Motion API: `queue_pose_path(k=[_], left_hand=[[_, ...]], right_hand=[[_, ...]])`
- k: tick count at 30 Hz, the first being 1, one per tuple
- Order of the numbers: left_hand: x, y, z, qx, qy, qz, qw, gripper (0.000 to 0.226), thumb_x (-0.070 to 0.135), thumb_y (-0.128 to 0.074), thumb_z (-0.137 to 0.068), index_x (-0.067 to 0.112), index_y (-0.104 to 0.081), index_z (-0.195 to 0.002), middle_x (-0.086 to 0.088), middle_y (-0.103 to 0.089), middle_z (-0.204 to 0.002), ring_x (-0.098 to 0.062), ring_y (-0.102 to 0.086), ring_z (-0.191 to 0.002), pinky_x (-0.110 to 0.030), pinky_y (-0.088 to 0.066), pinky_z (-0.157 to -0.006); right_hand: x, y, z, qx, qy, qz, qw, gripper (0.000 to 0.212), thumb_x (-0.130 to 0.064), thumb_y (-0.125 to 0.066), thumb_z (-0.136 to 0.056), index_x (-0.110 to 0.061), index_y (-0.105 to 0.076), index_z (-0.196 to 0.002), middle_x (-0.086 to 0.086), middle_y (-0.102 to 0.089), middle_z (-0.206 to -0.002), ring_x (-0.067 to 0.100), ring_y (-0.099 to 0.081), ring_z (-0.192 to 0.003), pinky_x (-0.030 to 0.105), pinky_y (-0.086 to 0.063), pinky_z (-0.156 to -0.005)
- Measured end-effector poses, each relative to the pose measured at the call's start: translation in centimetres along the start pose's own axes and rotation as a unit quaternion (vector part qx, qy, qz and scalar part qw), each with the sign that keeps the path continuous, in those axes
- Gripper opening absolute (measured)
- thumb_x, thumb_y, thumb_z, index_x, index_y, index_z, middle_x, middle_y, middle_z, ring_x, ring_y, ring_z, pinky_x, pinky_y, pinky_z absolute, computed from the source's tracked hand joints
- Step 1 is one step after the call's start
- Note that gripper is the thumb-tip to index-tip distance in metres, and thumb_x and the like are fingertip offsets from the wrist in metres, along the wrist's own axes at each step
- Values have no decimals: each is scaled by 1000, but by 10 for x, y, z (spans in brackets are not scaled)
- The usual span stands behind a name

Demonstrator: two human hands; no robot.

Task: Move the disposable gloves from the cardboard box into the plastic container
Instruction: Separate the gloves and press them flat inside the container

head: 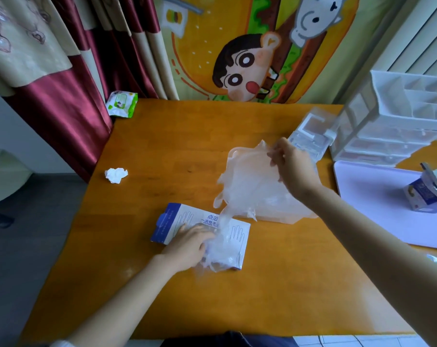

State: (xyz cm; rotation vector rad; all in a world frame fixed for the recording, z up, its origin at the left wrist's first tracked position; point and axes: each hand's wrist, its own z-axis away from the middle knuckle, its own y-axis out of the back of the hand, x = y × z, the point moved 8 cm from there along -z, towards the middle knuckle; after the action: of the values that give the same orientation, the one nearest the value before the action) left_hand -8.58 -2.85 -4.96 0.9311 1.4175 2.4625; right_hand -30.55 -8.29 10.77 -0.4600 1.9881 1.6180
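A flat white and blue cardboard box point(177, 221) printed with glove outlines lies on the wooden table point(162, 151). My left hand point(187, 246) rests flat on the box beside a crumpled clump of clear gloves point(221, 256) at its opening. My right hand point(291, 166) pinches a bunch of clear disposable gloves point(245, 186), lifted and stretching down to the box. Behind and under that bunch stands the clear plastic container point(275, 216).
A crumpled tissue point(116, 174) and a green wipes pack point(122, 103) lie at the left. A white drawer organiser point(398, 121), a clear lid piece point(312, 131), a pale board point(377, 201) and a small blue carton point(425, 196) fill the right side.
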Motion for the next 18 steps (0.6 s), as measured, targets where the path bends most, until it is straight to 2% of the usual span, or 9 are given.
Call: queue_pose_path(k=[2, 3, 5, 8, 10, 12, 14, 16, 18], left_hand=[[-1, 28, -4, 75, 26, 103, 992, 49, 1, -43, -96, 28, -48, -136, 10, -47, -140, -19, -45, -125, -28, -41, -98], [0, 50, -5, 150, 30, 158, 975, 46, -1, -45, -94, 25, -48, -132, 6, -50, -132, -22, -50, -117, -20, -42, -85], [10, 91, -4, 263, 32, 260, 929, 45, 8, -56, -92, 21, -40, -131, 3, -44, -128, -20, -48, -117, -17, -35, -83], [45, 119, -17, 198, 9, 337, 920, 83, 35, -74, -80, 26, -23, -146, 11, -32, -139, -4, -32, -126, -25, -31, -98], [67, 122, -26, 130, -25, 341, 931, 74, 32, -79, -76, 26, -39, -138, 11, -48, -134, -4, -42, -121, -28, -37, -98], [78, 124, -31, 119, -53, 359, 924, 38, 23, -77, -78, 11, -63, -111, 0, -68, -105, -7, -60, -99, -32, -46, -89], [74, 127, -34, 157, -48, 383, 909, 14, 15, -72, -83, 4, -68, -89, -2, -70, -81, -5, -65, -76, -30, -49, -78], [67, 133, -34, 195, -31, 404, 893, 3, 10, -67, -87, 9, -69, -84, 1, -71, -77, -4, -66, -69, -23, -50, -72], [60, 138, -33, 225, -7, 429, 875, 7, 7, -65, -89, 13, -68, -88, -2, -71, -81, -3, -67, -66, -19, -52, -68]], right_hand=[[-12, 3, -1, -30, 66, 54, 996, 10, -10, -45, -99, -13, -55, -99, 1, -64, -86, 11, -55, -63, 29, -46, -54], [-18, 3, 0, -47, 98, 85, 990, 10, -11, -48, -98, -13, -58, -99, 1, -66, -88, 16, -60, -69, 33, -49, -59], [-28, -2, 4, -82, 153, 145, 974, 11, -14, -53, -95, -16, -63, -99, 0, -69, -92, 22, -63, -78, 33, -49, -64], [-49, -13, 16, -143, 229, 160, 949, 9, -20, -58, -93, -17, -66, -94, -3, -69, -89, 18, -60, -72, 31, -45, -63], [-61, -18, 22, -174, 252, 127, 943, 8, -23, -61, -90, -18, -68, -91, -10, -65, -82, 5, -51, -62, 29, -42, -62], [-66, -18, 22, -194, 235, 59, 951, 8, -23, -63, -89, -19, -69, -90, -15, -58, -78, -1, -46, -57, 20, -36, -59], [-63, -9, 15, -187, 175, -70, 964, 4, -20, -65, -87, -20, -67, -91, -12, -61, -78, 2, -52, -59, 16, -40, -57], [-42, 3, 6, -152, 75, -225, 959, 21, -29, -66, -83, -21, -59, -101, -12, -65, -85, 1, -59, -67, 18, -49, -60], [-18, 2, 11, -162, -17, -301, 940, 54, -44, -65, -70, -21, -50, -116, -8, -65, -104, 2, -62, -90, 21, -54, -77]])
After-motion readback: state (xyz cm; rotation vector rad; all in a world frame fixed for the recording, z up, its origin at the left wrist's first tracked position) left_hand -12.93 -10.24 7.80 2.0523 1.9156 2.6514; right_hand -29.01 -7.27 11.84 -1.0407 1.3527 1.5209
